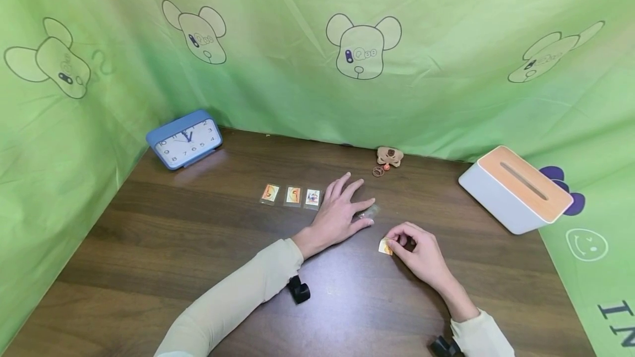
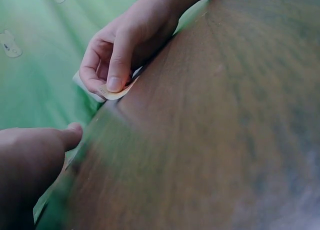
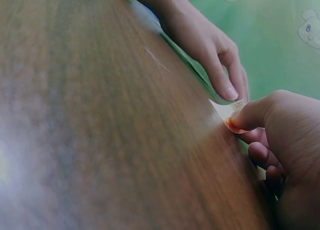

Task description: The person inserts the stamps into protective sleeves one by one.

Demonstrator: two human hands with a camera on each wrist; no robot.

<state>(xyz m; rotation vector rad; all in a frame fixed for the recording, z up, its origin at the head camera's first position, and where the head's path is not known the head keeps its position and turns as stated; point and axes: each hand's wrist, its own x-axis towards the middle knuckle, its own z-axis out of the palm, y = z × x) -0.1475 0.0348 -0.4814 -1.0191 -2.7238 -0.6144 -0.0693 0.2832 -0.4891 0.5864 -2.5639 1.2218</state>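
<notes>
Between thumb and fingers, my right hand [image 1: 419, 252] pinches a small postage stamp [image 1: 385, 247] with an orange picture. In the right wrist view the stamp [image 3: 231, 115] shows a pale edge printed with 120. My left hand [image 1: 339, 214] is spread over the table, its fingers straight and apart. A clear plastic sleeve [image 1: 369, 212] lies by its index finger and thumb, partly hidden under them. Left of that hand lie three sleeved stamps in a row: an orange one [image 1: 270, 193], another orange one [image 1: 293, 195] and a white one with dark figures [image 1: 312, 198].
A blue alarm clock [image 1: 186, 139] stands at the back left of the wooden table [image 1: 198, 247]. Near the back edge lie a brown bear-shaped trinket [image 1: 389, 156] and several thin rings [image 1: 378, 171]. A tissue box [image 1: 516, 189] stands at the right. Green cloth [image 1: 278, 70] surrounds the table.
</notes>
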